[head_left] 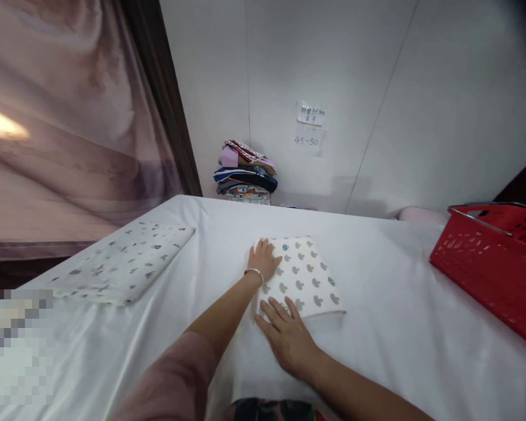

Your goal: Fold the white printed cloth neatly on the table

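At the white-covered table [377,275], a folded cloth [309,272] with grey printed shapes is lying near the middle. The person's left hand [263,260], wearing a bracelet [255,271], is lying flat on its left side, fingers spread. The right hand [288,334] is resting at its near edge, fingers slightly apart; neither is gripping anything. Over to the left another patterned cloth [127,263] is lying, while a red basket [486,269] is standing off to the right.

The left hand [263,261] partly hides the cloth [304,270] beneath; the upper note [311,113] seems illegibly small.
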{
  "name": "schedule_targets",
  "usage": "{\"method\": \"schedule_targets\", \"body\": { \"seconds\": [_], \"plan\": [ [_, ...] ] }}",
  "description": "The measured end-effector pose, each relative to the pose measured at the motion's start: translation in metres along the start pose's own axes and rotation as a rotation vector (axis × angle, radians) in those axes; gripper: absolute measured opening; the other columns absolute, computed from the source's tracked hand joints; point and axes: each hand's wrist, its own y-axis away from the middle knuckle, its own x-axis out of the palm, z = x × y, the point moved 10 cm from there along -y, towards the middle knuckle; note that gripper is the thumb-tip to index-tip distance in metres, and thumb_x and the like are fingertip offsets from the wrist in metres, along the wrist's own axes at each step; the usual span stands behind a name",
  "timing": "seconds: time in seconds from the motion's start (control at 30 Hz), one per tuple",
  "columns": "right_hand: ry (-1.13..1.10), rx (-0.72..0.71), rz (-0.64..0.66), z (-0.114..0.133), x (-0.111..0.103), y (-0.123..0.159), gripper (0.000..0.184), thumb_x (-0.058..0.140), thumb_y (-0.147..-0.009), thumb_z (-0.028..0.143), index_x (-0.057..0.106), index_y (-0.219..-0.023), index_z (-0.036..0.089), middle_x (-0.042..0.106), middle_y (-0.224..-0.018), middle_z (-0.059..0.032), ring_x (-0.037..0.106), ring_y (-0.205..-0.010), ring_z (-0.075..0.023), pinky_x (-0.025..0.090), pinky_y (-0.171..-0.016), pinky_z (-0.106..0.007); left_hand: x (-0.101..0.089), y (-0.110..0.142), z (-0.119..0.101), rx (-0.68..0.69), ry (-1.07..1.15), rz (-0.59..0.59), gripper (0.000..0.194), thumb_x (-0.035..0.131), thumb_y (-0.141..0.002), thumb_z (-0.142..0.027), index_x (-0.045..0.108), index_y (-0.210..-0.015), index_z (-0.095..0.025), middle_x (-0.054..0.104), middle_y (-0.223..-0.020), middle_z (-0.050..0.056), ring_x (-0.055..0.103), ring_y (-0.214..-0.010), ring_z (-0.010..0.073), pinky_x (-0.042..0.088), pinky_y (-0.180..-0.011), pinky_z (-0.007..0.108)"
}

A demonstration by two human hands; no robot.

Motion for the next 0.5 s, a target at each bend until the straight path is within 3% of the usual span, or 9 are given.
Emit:
{"method": "schedule_targets", "body": {
  "seconds": [0.1,0.27,0.33,0.4,0.5],
  "plan": [
    [-0.038,0.022,0.042,0.002,0.001,0.001,0.053,0.039,-0.085,0.017,0.027,-0.136,0.021,0.026,-0.142,-0.0094,0.016,-0.131,-0.0259,0.013,-0.103,-0.054,0.024,0.000,0.016,-0.079,0.013,0.129,0.056,0.027,-0.085,-0.052,0.031,-0.133,-0.023,0.013,-0.147,0.004,0.005,-0.134,0.0233,0.011,-0.105,0.047],
    [-0.209,0.010,0.112,-0.005,-0.026,-0.007,0.054,0.043,-0.086,0.034,0.025,-0.137,0.027,0.028,-0.142,-0.0049,0.019,-0.131,-0.0218,0.019,-0.104,-0.047,0.029,-0.004,0.025,-0.074,0.036,0.118,0.058,0.026,-0.085,-0.053,0.028,-0.134,-0.023,0.010,-0.147,0.002,0.001,-0.134,0.0217,0.013,-0.105,0.047],
    [-0.220,0.059,0.065,-0.027,-0.046,-0.016,0.050,0.037,-0.089,0.036,0.025,-0.136,0.028,0.027,-0.142,-0.0044,0.019,-0.131,-0.0192,0.021,-0.103,-0.043,0.030,-0.004,0.025,-0.072,0.056,0.111,0.057,0.027,-0.085,-0.052,0.029,-0.134,-0.023,0.010,-0.147,0.002,0.002,-0.134,0.0221,0.015,-0.104,0.047],
    [-0.142,0.194,-0.001,-0.066,-0.059,-0.024,0.048,0.032,-0.090,0.038,0.026,-0.136,0.027,0.023,-0.144,-0.0055,0.016,-0.132,-0.0213,0.017,-0.104,-0.047,0.030,-0.004,0.025,-0.063,0.078,0.099,0.057,0.028,-0.085,-0.052,0.030,-0.134,-0.023,0.011,-0.147,0.002,0.002,-0.134,0.0217,0.018,-0.104,0.046],
    [-0.012,0.429,0.007,-0.126,-0.045,-0.023,0.050,0.031,-0.090,0.043,0.031,-0.135,0.020,0.024,-0.143,-0.0099,0.017,-0.131,-0.0251,0.014,-0.103,-0.049,0.029,-0.003,0.025,-0.049,0.106,0.080,0.057,0.028,-0.085,-0.052,0.032,-0.133,-0.023,0.012,-0.147,0.002,0.004,-0.134,0.0206,0.020,-0.105,0.042]
  ]
}}
